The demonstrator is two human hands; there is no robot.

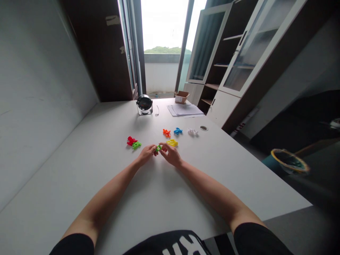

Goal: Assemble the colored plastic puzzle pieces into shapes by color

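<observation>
Over the middle of the white table (pixel 148 198), my left hand (pixel 147 154) and my right hand (pixel 171 154) meet at a small green plastic piece (pixel 158 148). The fingers of both are closed on it; its exact shape is partly covered. Left of my hands lie red plastic pieces (pixel 131 141), touching green plastic pieces (pixel 136 145). Yellow plastic pieces (pixel 172 142) rest just beyond my right hand. Farther back, orange pieces (pixel 166 132), blue pieces (pixel 177 131) and white pieces (pixel 192 132) form separate small groups.
A black round device on a stand (pixel 145 104) and a thin wire-like item (pixel 157 111) are at the far side. Papers (pixel 186 110) lie before an open cardboard box (pixel 181 97). A cable hole (pixel 203 128) is near the right edge; a bin (pixel 289 161) stands beyond.
</observation>
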